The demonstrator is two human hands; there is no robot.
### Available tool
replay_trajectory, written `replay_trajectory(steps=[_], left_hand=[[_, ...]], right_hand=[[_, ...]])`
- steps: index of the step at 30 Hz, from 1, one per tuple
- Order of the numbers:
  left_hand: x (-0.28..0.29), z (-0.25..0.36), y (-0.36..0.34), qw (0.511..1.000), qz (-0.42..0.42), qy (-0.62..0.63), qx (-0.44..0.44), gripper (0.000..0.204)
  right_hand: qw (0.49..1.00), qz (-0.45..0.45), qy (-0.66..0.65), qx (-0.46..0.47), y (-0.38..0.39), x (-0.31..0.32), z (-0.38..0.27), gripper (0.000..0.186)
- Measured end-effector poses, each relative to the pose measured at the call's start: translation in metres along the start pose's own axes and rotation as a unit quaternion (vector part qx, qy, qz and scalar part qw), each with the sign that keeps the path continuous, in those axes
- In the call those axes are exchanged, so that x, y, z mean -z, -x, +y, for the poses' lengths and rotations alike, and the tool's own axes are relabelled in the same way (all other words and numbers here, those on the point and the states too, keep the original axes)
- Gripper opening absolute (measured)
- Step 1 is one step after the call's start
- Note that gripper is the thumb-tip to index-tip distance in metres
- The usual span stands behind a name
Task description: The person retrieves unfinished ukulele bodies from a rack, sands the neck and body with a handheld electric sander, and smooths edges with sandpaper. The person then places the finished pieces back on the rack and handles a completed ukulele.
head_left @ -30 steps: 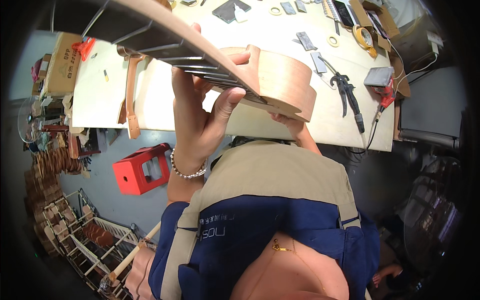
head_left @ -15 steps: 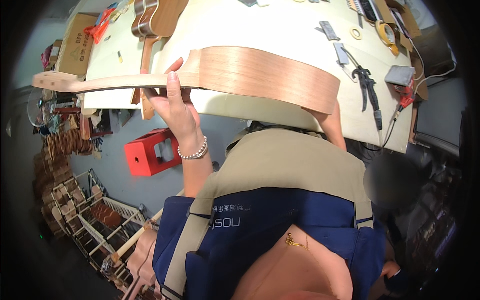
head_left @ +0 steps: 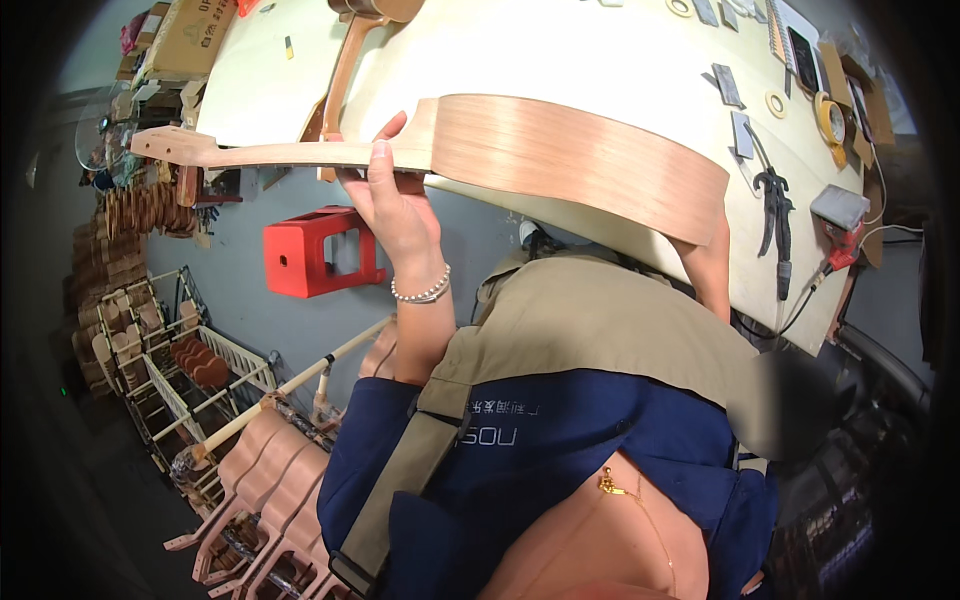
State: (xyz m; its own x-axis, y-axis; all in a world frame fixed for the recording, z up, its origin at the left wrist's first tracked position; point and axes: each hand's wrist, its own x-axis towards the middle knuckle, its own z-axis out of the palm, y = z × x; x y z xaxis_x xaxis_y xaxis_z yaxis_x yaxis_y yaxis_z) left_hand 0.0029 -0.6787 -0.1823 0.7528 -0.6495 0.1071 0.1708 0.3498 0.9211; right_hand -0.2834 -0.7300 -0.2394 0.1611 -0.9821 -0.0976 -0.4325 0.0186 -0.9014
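Note:
An unfinished pale wooden guitar (head_left: 570,150) lies on its side in my grip, its curved side upward and its neck (head_left: 260,155) pointing left. My left hand (head_left: 390,190) is wrapped round the neck near the body, thumb across it and other fingers partly behind. My right hand (head_left: 700,262) holds the lower right end of the body, with its fingers hidden beneath. The pale worktable (head_left: 260,80) is under and behind the guitar. Behind my left hand, a brown guitar (head_left: 350,55) lies on the table, neck toward me.
On the table's right lie an air gun (head_left: 775,210), a red power tool (head_left: 835,235) with cords, tape (head_left: 830,120) and sanding blocks (head_left: 727,82). A carton (head_left: 185,40) stands back left. Below are a red stool (head_left: 290,260), a rack (head_left: 150,330) and stacked wooden parts (head_left: 250,470).
The guitar has turned from fretboard facing me to side upward, its neck dropping from the upper left to nearly level. It and both hands now appear farther right; the whole view has shifted.

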Motion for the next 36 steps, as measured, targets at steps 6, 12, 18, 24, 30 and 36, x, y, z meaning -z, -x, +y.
replay_trajectory(steps=[6, 12, 18, 24, 30, 36], left_hand=[[0.013, -0.007, 0.004, 0.999, 0.026, -0.009, -0.023, 0.052], [0.015, -0.005, 0.004, 0.997, 0.063, 0.005, 0.033, 0.044], [0.027, -0.005, 0.008, 0.994, 0.091, 0.007, 0.052, 0.047], [0.015, -0.004, 0.016, 0.999, 0.037, 0.004, -0.027, 0.063], [0.012, 0.0, 0.021, 0.994, -0.023, -0.054, -0.097, 0.081], [0.0, 0.008, 0.023, 0.985, -0.074, -0.119, -0.099, 0.091]], right_hand=[[0.999, -0.035, 0.006, -0.011, -0.006, -0.004, -0.002, 0.07], [1.0, -0.03, 0.002, 0.001, -0.001, 0.0, -0.028, 0.059], [0.998, -0.055, 0.023, -0.001, -0.008, -0.003, -0.037, 0.06], [0.999, -0.021, 0.024, 0.041, -0.011, -0.011, 0.012, 0.055], [0.997, -0.015, -0.01, 0.069, -0.006, -0.016, 0.024, 0.059], [0.98, 0.062, -0.171, 0.083, -0.006, -0.027, 0.051, 0.05]])
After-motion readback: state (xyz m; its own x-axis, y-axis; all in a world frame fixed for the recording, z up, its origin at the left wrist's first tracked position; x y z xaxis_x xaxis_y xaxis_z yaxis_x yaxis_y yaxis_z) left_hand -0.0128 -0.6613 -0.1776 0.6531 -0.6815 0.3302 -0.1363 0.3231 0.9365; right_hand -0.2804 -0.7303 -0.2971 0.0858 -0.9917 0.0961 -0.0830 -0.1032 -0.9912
